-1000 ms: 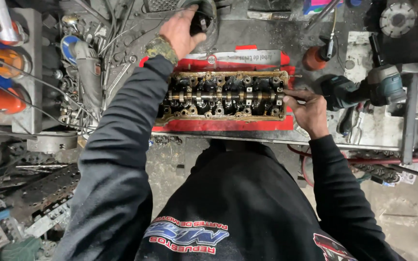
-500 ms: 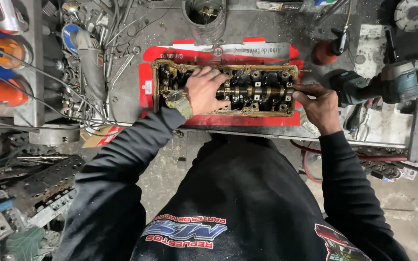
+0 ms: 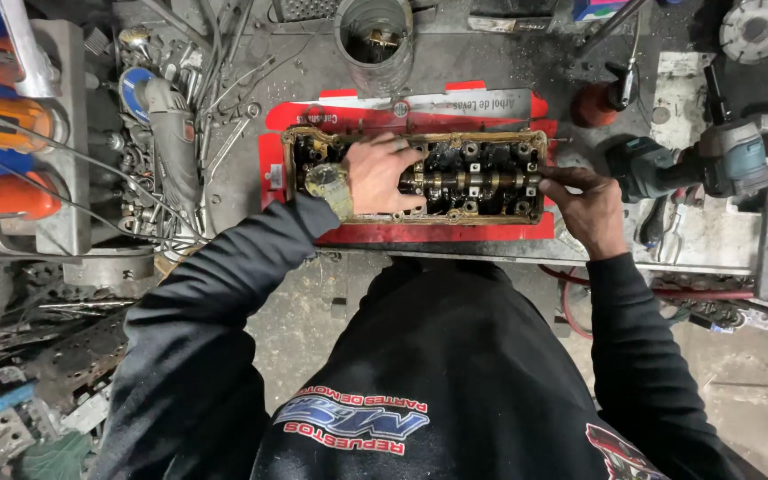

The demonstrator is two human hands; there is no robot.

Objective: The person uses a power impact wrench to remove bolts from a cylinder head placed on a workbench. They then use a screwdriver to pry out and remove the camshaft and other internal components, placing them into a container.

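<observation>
left hand (image 3: pixel 382 173) flat, open on cylinder head (image 3: pixel 455 173) | right hand (image 3: pixel 590 206) pinching camshaft (image 3: pixel 473 180) end | red tray (image 3: pixel 402 233) at tabletop (image 3: pixel 482 67) edge | fingertips partly hidden

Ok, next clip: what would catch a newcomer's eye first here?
The grimy cylinder head lying on a red sheet at the middle of the bench. The left hand lies flat on it; the right hand touches its right end. Left of it, a tangle of hand tools.
</observation>
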